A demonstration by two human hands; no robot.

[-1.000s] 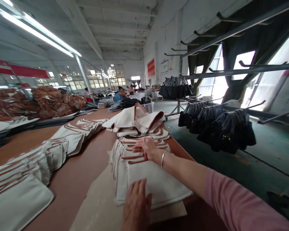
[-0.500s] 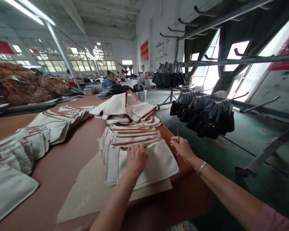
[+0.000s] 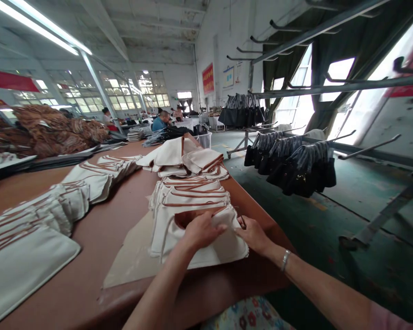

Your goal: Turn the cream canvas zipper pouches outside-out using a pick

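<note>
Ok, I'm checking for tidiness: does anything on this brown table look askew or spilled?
The heap of cream, brown-trimmed fabric pieces beyond the row of overlapping cream fabric pieces looks slightly askew: its flaps lie at differing angles, unlike the tidier row. No spill shows.

On the table (image 3: 99, 238), a row of fabric pieces (image 3: 196, 197) lies partly over a flat sheet (image 3: 131, 259); left, a second row (image 3: 72, 201); behind, a folded pile (image 3: 172, 153); right of the table, a rack (image 3: 306, 92).

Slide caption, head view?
Left hand at the open mouth of a cream pouch; right hand, holding a dark tool, at its edge.
</note>
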